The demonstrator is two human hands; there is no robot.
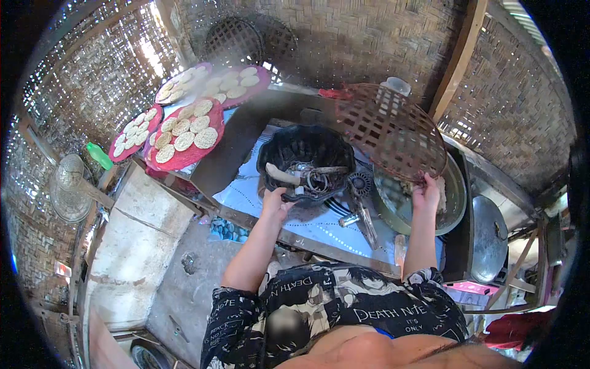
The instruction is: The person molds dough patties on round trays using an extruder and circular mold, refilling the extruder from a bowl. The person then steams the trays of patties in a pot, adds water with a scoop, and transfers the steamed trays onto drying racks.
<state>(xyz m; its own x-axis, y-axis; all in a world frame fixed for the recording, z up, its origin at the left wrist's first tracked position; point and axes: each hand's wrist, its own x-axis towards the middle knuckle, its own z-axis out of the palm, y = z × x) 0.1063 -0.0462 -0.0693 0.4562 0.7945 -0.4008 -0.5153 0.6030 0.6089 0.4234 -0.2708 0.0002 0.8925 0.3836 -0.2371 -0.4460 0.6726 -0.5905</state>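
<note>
My left hand (276,204) grips the near rim of a black fluted basin (304,144). Inside the basin lie a wooden-handled tool (284,176), some metal rings and other small things I cannot make out. My right hand (427,193) is closed on the near edge of a brown open-weave tray (393,129), which is tilted over a wide green basin (456,212). Through the lattice, the green basin's contents show only in part. Between the two basins sit a round black burner (359,183) and a metal pipe-like piece (367,226).
Red round trays (200,146) bearing several pale round cakes (184,141) stand at the left. A domed metal lid (488,240) leans at the right. Woven walls enclose the spot, and a wooden post (458,58) rises behind. A strainer (70,172) hangs at the left.
</note>
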